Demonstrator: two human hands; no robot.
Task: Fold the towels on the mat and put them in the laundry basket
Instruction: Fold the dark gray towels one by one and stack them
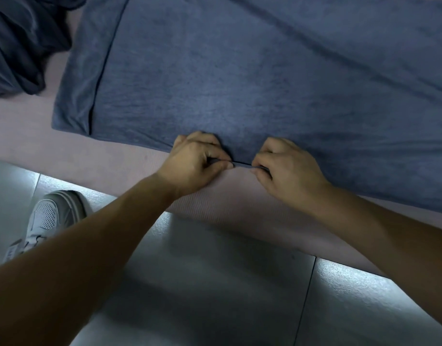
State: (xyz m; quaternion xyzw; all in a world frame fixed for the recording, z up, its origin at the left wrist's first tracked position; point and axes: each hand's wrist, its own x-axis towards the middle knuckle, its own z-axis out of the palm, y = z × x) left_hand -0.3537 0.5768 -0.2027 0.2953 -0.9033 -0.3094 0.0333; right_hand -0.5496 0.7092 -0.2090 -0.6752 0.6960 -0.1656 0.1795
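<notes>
Your left hand (198, 158) and your right hand (287, 166) sit side by side at the near edge of the blue-grey towel (240, 71), close together but not touching, with a short strip of the hem stretched straight between them. Each grip is closed on that hem: the thumb pinches it against the curled fingers, and the knuckles rest on the cloth just behind the edge. Both of your forearms reach in from the bottom of the view, the left from the lower left corner and the right from the right side. The towel lies spread flat on the pinkish mat (115, 161), covers most of it, and runs out of view at the top and on the right. A dark line runs parallel to its left end; whether that is a fold or a stitched band is not clear. A few soft creases cross the cloth towards the upper right. Beyond the towel's left end, in the upper left corner, a darker cloth (17, 46) lies in a crumpled heap on the mat, just apart from the spread towel. The mat rests on a grey tiled floor (215, 283), and a white shoe (52, 216) stands on those tiles just beside the mat's near edge, left of your left forearm.
</notes>
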